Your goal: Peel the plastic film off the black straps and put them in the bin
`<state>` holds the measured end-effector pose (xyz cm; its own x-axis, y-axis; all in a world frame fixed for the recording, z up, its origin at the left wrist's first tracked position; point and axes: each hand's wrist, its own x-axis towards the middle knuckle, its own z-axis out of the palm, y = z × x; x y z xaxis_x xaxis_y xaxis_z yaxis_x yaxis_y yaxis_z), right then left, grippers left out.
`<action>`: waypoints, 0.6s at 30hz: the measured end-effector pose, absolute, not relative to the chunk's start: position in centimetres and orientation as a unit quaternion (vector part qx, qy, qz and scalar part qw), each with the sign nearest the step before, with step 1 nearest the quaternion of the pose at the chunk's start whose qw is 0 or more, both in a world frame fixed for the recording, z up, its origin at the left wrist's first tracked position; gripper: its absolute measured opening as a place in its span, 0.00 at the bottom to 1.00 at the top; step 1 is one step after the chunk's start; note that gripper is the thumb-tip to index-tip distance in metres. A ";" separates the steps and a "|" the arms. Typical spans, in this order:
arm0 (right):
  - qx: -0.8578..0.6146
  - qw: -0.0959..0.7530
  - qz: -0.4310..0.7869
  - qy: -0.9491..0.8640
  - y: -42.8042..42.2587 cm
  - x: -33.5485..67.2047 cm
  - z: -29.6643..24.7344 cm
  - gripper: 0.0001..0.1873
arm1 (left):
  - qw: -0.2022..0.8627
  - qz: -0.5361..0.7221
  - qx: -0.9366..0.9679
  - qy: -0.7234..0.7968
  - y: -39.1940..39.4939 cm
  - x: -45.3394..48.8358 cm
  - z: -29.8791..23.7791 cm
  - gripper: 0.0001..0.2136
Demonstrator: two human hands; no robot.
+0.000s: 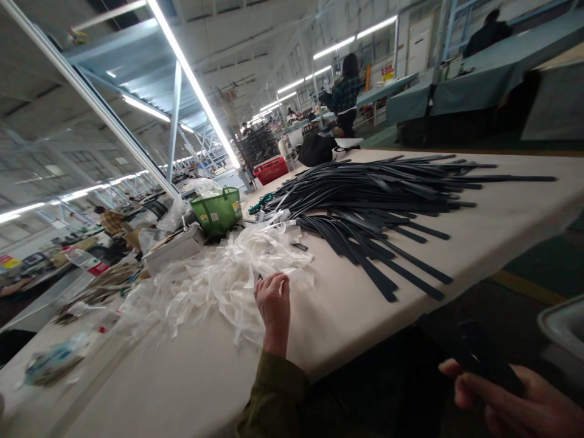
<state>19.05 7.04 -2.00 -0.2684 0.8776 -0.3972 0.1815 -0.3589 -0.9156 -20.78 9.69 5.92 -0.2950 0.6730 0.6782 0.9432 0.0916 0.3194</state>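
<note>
My left hand (274, 302) rests on the white table (502, 225), its fingers curled at the edge of a heap of clear and white plastic strips (219, 280); whether it holds any strip is hidden. My right hand (515, 401) sits low at the bottom right, below the table edge, with fingers wrapped round a dark flat object (483, 356), possibly a phone. A big pile of long black strips (378, 188) lies across the table ahead of both hands, with a smaller fan of black strips (365, 249) nearer me.
A green basket (218, 211) and a red crate (271, 170) stand beyond the plastic heap. A flat box (176, 248) and loose clutter lie at the left. A person (345, 94) stands far off between other tables. A pale bin's rim (563, 322) shows at the right.
</note>
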 end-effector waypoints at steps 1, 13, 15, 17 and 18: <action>-0.526 0.272 0.643 -0.485 7.3 18.0 -0.5 0.26 | 0.182 -0.383 -0.571 -0.703 9.1 -20.2 5.8 0.07; -0.383 0.215 0.738 -0.511 11.7 3.6 6.6 0.29 | 0.092 -0.395 -0.689 -0.600 3.9 -18.3 3.2 0.06; -0.386 0.203 0.734 -0.521 12.3 1.8 6.6 0.27 | 0.085 -0.379 -0.696 -0.604 3.6 -18.5 3.3 0.06; -0.390 0.189 0.727 -0.532 12.7 0.3 6.5 0.25 | 0.076 -0.359 -0.700 -0.612 3.3 -18.4 3.5 0.07; -0.392 0.184 0.723 -0.539 12.8 -0.3 6.4 0.24 | 0.071 -0.347 -0.703 -0.617 3.2 -18.3 3.6 0.07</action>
<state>-0.34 12.82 6.43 -0.6249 0.6884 -0.3682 0.1563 -0.3517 -0.9230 -18.28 3.19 3.55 -0.0014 0.8182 0.5749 0.9161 -0.2295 0.3289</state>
